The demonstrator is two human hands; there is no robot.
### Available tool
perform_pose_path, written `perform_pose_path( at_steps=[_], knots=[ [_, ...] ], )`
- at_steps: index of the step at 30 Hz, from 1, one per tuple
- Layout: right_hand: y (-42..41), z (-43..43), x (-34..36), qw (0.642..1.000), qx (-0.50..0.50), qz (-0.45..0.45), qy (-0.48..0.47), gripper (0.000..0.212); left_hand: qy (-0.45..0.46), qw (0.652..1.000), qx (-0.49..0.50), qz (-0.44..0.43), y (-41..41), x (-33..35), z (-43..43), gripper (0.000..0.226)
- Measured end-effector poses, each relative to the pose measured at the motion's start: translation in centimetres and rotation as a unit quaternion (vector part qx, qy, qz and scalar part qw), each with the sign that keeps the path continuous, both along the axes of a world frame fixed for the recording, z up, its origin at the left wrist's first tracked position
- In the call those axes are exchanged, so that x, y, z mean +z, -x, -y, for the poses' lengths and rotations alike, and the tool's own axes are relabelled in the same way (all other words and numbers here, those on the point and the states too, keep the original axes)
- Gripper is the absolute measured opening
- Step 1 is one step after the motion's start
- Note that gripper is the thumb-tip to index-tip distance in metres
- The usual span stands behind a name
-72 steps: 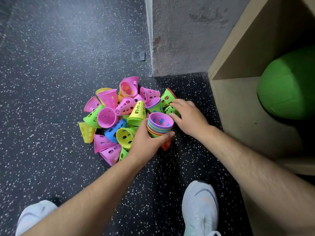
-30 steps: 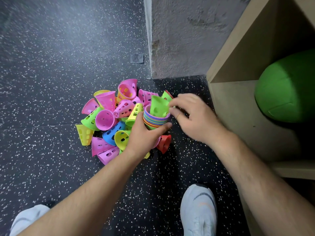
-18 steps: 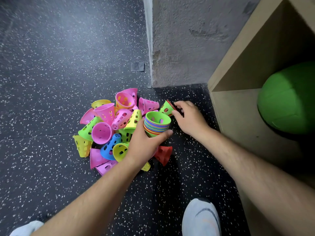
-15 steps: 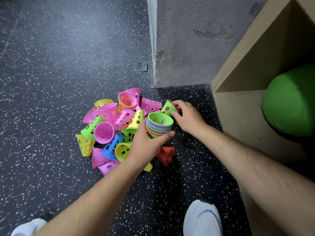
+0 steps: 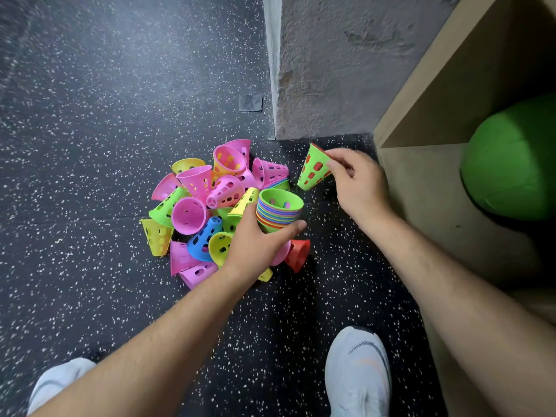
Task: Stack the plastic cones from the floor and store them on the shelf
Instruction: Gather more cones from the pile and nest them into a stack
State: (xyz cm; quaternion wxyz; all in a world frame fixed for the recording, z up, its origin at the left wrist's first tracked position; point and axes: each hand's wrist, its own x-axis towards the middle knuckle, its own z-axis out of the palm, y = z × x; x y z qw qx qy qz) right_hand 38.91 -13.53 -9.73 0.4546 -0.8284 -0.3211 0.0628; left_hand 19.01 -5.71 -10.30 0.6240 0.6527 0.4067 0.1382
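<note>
Left hand: fingers and thumb wrapped round a nested stack of multicoloured perforated plastic cones, mouths up, a green one on top, held at the right edge of the heap.
Right hand: fingertips pinch the upper end of a green perforated plastic cone, lifted clear and just beside the stack; red shows through its holes, so likely 2 cones nested.
Pinch risk: only the fingertips hold the pair; the inner red one could slide out on the way over.
Seating risk: the cone hangs tilted; it could catch the stack's rim, jam crooked or bounce off.
Stack risk: 1 hand holds the tall stack low down; a hard push from above could tip it or split the layers.
Loose pile: pink, yellow, green and blue cones lie tumbled on the speckled black rubber floor; a knock would scatter them.
Shelf: wooden, to the right, with a large green ball inside that may crowd the stack.
</note>
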Motion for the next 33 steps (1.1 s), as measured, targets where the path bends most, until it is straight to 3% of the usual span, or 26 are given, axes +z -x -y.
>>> perform_pose_path(
  at_steps=[4, 8, 13, 17, 20, 29, 33],
  knots=[
    [2.7, 1.1, 3.6, 0.995, 0.011, 0.040, -0.086, 0.019, -0.005, 1.000, -0.005, 0.011, 0.5, 0.5, 0.4, 0.055],
    [5.8, 2.4, 5.2, 0.990, 0.087, 0.085, -0.075, 0.018, -0.015, 1.000, -0.011, 0.024, 1.4, 0.7, 0.9, 0.058],
    [9.2, 4.3, 4.5, 0.974, 0.223, 0.001, 0.027, 0.024, -0.010, 1.000, -0.006, 0.023, 3.6, 1.0, 2.0, 0.055],
    [10.2, 4.9, 3.3, 0.980, 0.161, -0.094, 0.064, 0.028, -0.008, 1.000, 0.001, -0.005, 6.2, 0.3, 3.0, 0.056],
    [10.7, 4.9, 1.2, 0.979, 0.135, -0.087, 0.128, 0.028, -0.006, 1.000, 0.012, -0.023, 8.1, -0.2, 3.9, 0.056],
    [11.8, 2.3, -1.6, 0.936, 0.206, 0.014, 0.284, 0.053, -0.006, 0.999, 0.021, -0.047, 11.0, -1.4, 3.9, 0.070],
    [11.8, 1.2, -2.9, 0.893, 0.249, 0.075, 0.367, 0.075, 0.007, 0.999, 0.031, -0.038, 11.6, -1.3, 3.5, 0.062]
  ],
)
